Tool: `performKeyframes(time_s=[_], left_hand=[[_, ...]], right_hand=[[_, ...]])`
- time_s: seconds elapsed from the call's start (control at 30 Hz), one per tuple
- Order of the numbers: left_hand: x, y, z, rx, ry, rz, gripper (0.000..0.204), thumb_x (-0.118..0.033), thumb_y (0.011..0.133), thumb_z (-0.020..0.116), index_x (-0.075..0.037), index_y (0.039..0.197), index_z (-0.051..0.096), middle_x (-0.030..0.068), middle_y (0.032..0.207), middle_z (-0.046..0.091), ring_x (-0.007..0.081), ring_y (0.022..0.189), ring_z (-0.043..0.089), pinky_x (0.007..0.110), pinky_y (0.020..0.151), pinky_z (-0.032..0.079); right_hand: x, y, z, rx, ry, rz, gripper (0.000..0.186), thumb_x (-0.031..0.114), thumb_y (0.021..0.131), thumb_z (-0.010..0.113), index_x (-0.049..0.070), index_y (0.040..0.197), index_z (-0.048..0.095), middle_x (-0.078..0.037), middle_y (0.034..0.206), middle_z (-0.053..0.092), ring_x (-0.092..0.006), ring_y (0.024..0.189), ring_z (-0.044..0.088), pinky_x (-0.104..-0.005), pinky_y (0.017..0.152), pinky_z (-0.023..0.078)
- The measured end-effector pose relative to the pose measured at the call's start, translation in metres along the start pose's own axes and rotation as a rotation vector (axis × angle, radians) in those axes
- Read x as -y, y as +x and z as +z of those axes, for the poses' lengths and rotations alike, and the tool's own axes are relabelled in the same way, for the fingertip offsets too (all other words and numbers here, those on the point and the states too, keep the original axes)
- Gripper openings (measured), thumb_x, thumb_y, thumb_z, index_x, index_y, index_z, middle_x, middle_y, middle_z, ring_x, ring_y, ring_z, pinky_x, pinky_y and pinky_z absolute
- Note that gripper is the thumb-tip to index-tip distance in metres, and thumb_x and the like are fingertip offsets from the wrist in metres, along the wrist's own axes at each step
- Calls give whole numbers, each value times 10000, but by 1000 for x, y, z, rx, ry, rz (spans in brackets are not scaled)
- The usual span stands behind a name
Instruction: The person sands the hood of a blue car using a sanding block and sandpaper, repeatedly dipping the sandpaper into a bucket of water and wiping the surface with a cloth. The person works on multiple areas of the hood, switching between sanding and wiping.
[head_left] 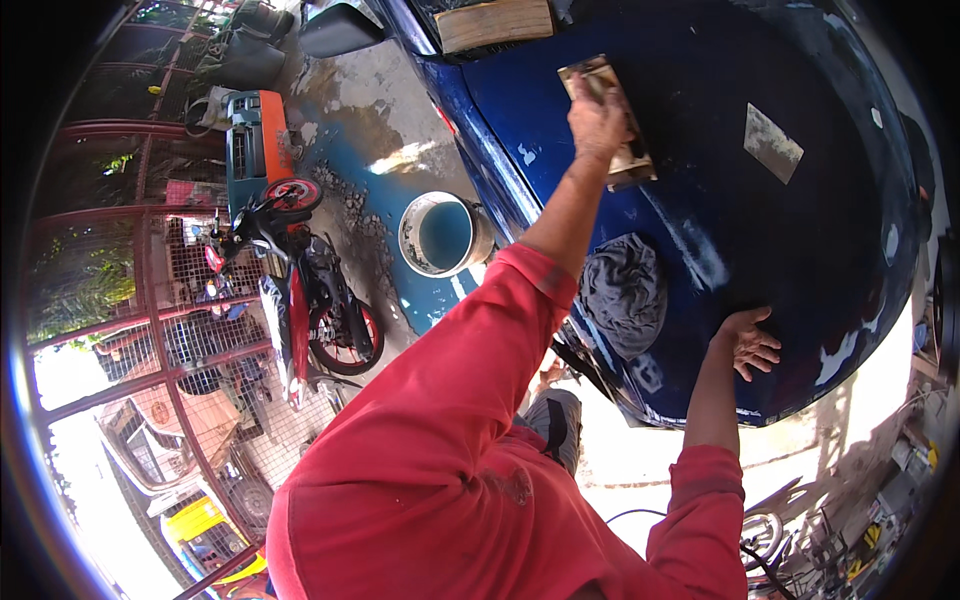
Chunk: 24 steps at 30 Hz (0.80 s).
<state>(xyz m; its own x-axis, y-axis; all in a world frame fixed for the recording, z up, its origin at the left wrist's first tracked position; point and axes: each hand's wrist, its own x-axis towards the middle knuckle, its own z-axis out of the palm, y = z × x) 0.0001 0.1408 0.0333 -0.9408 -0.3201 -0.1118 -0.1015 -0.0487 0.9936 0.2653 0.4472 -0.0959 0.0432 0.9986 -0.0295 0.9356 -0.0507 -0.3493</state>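
My left hand (598, 118) is closed over a long, flat, pale-brown sanding block (630, 165), which lies on the dark blue car hood (700, 110). The hand is slightly smeared by motion. Lower down, my right hand (750, 343) rests with spread fingers near the hood's front edge and holds nothing. Between the two arms a crumpled grey cloth (625, 295) lies on the hood. A grey rectangular sheet (773, 143), perhaps sandpaper, sits farther right. Whitish scuffed patches show on the paint.
A white bucket of bluish water (440, 235) stands on the wet floor beside the car. At left are a red and black motorcycle (320, 300) and a red-framed mesh fence (150, 300). Another brown block (495, 25) lies at the windshield. Bicycle parts (765, 535) clutter the lower right.
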Motion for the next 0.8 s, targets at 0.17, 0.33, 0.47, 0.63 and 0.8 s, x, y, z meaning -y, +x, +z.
performKeyframes(time_s=[0.17, 0.33, 0.47, 0.63, 0.8], left_hand=[[24, -43, -105, -113, 489, 91, 635, -291, 1064, 578, -39, 1615, 385, 301, 1129, 743, 452, 921, 771, 492, 787, 651], [28, -53, -149, 110, 837, 257, 540, -321, 1065, 592, -42, 1520, 507, 339, 1194, 718, 527, 1083, 708, 562, 961, 594], [-6, 69, -168, -40, 889, 463, 516, -372, 1032, 592, -84, 1460, 584, 298, 999, 756, 436, 886, 769, 517, 793, 637], [4, -7, -163, 185, 924, 312, 450, -264, 1011, 650, -130, 1439, 614, 268, 1125, 745, 403, 880, 784, 469, 770, 654], [26, -110, -174, 554, 1015, 344, 450, -164, 982, 677, -206, 1425, 602, 204, 1118, 769, 393, 863, 785, 477, 763, 656]], right_hand=[[5, -4, -5, -20, 21, 0, 1069, 830, 987, 323, 86, 1731, 135, -192, 1805, 61, -397, 1669, 2, -694, 1268, -46], [6, -5, -12, 7, -41, -5, 1068, 825, 994, 326, 74, 1730, 134, -198, 1804, 65, -400, 1669, 5, -698, 1269, -25], [6, -4, -12, 4, -63, -8, 1052, 812, 1006, 326, 71, 1728, 138, -197, 1804, 67, -396, 1669, 6, -691, 1276, -11], [9, -6, -15, 1, -45, 4, 1044, 806, 1011, 326, 66, 1726, 149, -199, 1803, 72, -395, 1669, 7, -691, 1277, 2], [11, -8, -20, 19, -65, -9, 1036, 797, 1014, 325, 65, 1726, 147, -203, 1802, 67, -393, 1669, 4, -690, 1279, 9]])
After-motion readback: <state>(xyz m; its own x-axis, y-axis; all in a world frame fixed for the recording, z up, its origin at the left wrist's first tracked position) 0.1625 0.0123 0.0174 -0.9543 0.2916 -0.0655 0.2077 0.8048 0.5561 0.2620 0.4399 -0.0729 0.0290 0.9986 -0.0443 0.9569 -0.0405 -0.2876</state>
